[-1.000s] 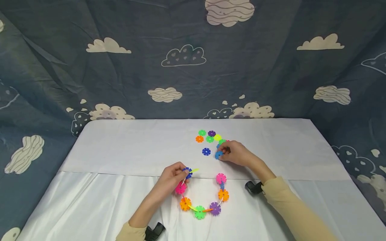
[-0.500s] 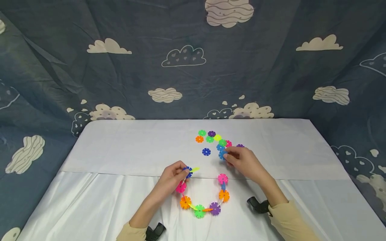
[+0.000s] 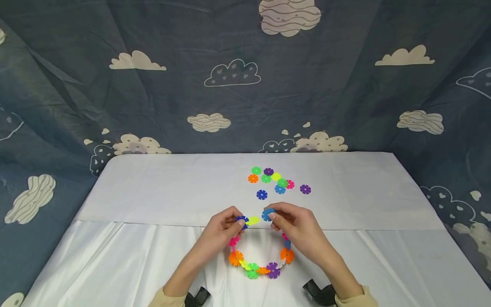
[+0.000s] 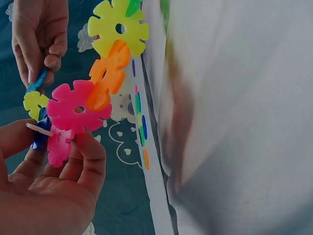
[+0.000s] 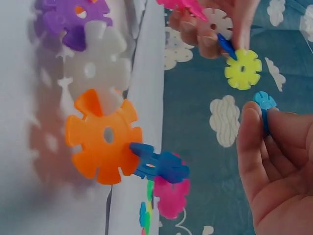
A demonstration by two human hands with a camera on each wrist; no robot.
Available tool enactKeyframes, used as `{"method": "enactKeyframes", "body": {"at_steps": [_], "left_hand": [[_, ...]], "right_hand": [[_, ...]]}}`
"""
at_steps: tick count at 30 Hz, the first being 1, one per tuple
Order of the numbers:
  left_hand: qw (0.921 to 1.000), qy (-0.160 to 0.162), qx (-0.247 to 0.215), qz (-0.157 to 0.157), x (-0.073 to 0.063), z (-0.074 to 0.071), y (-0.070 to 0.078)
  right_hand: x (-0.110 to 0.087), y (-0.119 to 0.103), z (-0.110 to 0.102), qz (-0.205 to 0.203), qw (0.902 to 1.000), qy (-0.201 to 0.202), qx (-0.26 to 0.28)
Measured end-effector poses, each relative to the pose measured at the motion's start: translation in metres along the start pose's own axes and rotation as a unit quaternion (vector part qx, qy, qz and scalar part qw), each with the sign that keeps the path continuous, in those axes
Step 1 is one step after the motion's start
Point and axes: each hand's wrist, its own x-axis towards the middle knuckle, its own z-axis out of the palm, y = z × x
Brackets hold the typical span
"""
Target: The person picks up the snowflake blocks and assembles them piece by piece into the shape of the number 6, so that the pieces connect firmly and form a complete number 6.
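Dark-blue notched plastic disc [image 3: 243, 221] is pinched by left fingers [image 3: 229, 212]; light-blue notched plastic disc [image 3: 267, 214], by right fingers [image 3: 284, 207]; multicoloured discs [image 3: 282, 183] scattered beyond.

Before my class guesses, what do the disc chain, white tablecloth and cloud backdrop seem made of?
Disc chain: probably plastic, smooth; bright, even colours, clean-cut notches. White tablecloth: likely fabric, mostly matte; soft folds show, fibre unclear. Cloud backdrop: seemingly printed cloth, matte; creases run through it.

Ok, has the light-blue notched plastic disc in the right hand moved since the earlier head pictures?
Yes: the held light-blue disc moved down the frame and slightly left, relative to the loose dark-blue notched disc.
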Motion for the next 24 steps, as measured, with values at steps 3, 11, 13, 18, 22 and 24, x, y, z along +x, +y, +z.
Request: {"method": "enactKeyframes", "body": {"at_steps": [3,11,13,18,22,24], "left_hand": [[1.0,-0.002,0.002,0.004,-0.002,0.001,0.002],[0.9999,-0.008,-0.008,0.005,-0.002,-0.001,0.004],[0.9999,-0.009,-0.013,0.006,-0.001,-0.002,0.004],[0.9998,-0.004,-0.015,0.011,-0.001,-0.004,0.003],[0.9997,-0.004,-0.02,0.013,0.0,-0.003,0.001],[0.9997,-0.007,-0.022,0.012,0.0,-0.003,0.0]], "right_hand": [[-0.002,-0.002,0.005,0.002,1.0,0.008,-0.005],[-0.002,-0.002,0.015,0.012,0.9988,0.032,0.036],[-0.002,-0.001,0.017,0.013,0.9981,0.036,0.047],[-0.003,-0.003,0.021,0.005,0.9988,0.044,0.021],[-0.004,-0.004,0.021,-0.008,0.9987,0.047,-0.018],[-0.004,-0.005,0.02,-0.015,0.9984,0.045,-0.032]]}}
